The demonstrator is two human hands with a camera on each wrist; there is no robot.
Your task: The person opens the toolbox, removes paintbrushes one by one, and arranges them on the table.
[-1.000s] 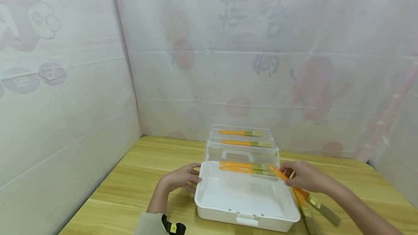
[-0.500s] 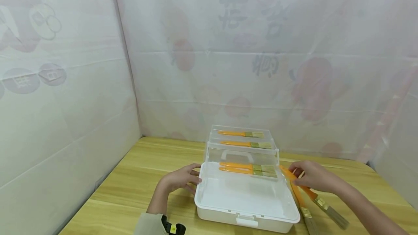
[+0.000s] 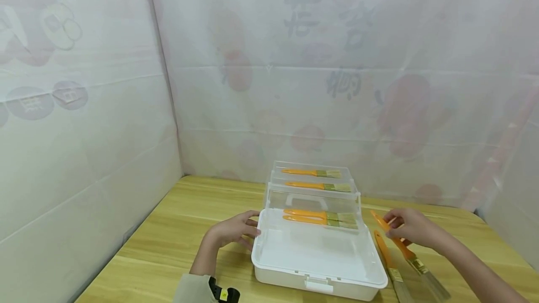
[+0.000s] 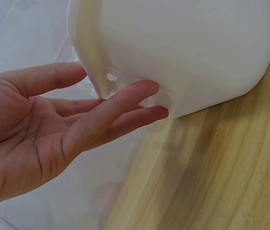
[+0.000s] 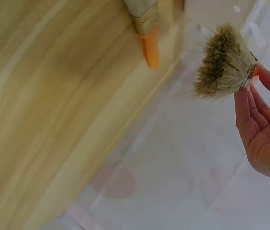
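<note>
Your right hand (image 3: 410,228) grips an orange-handled paintbrush (image 3: 406,251) beside the white storage box (image 3: 316,265). Your left hand (image 3: 233,230), fingers relaxed, touches the box's left wall.

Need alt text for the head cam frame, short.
A person's right hand holds an orange-handled brush just right of an open white box, beside another brush on the table. The left hand rests on the box's left side; four more brushes lie in its clear trays.
</note>
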